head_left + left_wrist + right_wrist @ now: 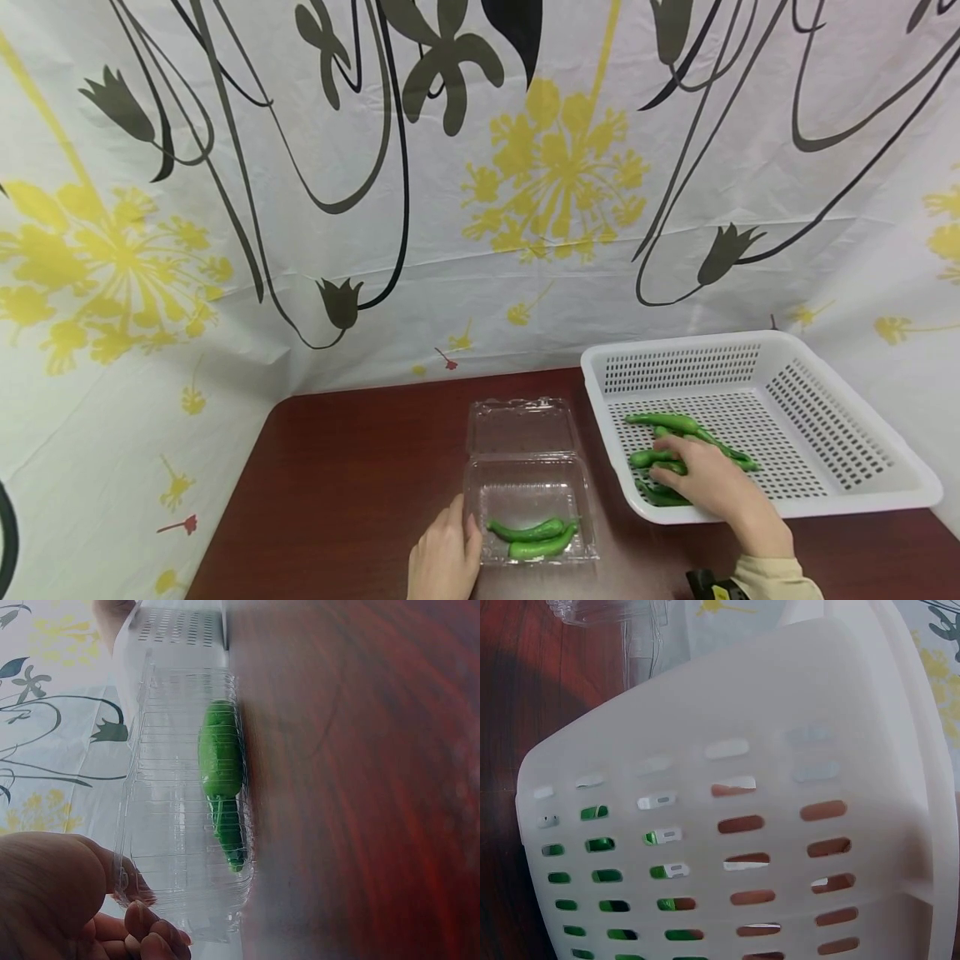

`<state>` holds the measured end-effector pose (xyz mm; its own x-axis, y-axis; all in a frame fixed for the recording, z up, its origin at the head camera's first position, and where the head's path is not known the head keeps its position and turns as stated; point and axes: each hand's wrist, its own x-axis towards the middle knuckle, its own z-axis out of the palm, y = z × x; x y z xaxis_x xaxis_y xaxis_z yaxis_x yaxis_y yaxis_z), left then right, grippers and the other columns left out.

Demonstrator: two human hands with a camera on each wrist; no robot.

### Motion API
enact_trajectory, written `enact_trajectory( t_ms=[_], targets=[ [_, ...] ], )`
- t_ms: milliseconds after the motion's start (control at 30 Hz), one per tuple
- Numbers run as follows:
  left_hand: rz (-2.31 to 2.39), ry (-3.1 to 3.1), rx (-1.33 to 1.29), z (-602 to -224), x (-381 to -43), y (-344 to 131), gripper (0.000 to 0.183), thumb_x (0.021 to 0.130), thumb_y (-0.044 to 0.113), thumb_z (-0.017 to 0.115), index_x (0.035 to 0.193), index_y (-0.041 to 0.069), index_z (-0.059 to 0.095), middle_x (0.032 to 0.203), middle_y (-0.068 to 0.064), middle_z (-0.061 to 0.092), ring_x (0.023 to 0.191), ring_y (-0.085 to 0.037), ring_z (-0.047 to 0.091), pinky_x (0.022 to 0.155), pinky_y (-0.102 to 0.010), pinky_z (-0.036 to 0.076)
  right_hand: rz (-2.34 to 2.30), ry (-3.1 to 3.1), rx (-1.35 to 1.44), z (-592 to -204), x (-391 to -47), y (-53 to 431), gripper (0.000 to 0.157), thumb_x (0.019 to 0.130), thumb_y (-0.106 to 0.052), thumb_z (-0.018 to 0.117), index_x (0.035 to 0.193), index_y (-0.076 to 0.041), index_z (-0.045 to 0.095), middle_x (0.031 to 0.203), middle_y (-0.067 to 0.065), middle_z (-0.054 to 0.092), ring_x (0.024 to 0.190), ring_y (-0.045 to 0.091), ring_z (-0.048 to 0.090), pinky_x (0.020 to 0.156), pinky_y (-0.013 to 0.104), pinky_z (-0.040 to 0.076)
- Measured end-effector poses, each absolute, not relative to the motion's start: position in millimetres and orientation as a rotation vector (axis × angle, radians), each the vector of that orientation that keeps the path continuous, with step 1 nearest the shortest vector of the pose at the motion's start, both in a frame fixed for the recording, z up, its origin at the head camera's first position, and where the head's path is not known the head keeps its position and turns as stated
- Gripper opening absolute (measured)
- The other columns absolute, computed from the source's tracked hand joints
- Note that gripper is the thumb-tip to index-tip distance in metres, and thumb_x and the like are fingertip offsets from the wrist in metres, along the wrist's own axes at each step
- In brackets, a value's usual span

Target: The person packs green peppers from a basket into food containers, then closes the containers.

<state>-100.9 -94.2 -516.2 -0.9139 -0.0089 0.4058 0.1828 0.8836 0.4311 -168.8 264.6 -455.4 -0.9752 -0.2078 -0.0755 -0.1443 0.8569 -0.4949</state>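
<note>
A clear plastic clamshell container (525,492) lies with its lid folded back. Two green chili peppers (536,546) lie in its near half. My left hand (442,550) is at the container's left side; in the left wrist view its thumb and fingers pinch the rim. In the white basket (795,508), my right hand (708,479) reaches among several green peppers (678,422). Its thumb and fingers close around one pepper (647,458), partly hidden by the hand. Through the basket's slots the right wrist view shows bits of green (606,876) and of the hand.
The basket stands on the right of the dark red table (360,475), close beside the container. A white curtain (427,317) with flower prints hangs behind the table and along both sides.
</note>
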Motion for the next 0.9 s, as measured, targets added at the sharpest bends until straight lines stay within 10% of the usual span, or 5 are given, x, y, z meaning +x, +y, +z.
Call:
enact_trajectory(
  t_ms=[900],
  targets=[
    [-0.66, -2.632, -0.147, -515.7, -99.4, -93.6, 0.031, 0.086, 0.011, 0.069, 0.113, -0.004, 0.069, 0.086, -0.011, 0.071, 0.069, -0.029, 0.07, 0.05, -0.039, 0.052, -0.681, 2.843, -0.184, -457.0, -167.7, 261.9, 0.029, 0.086, -0.012, 0.076, 0.11, 0.004, 0.07, 0.091, 0.008, 0.064, 0.084, 0.026, 0.061, 0.073, 0.048, 0.05]
  ],
)
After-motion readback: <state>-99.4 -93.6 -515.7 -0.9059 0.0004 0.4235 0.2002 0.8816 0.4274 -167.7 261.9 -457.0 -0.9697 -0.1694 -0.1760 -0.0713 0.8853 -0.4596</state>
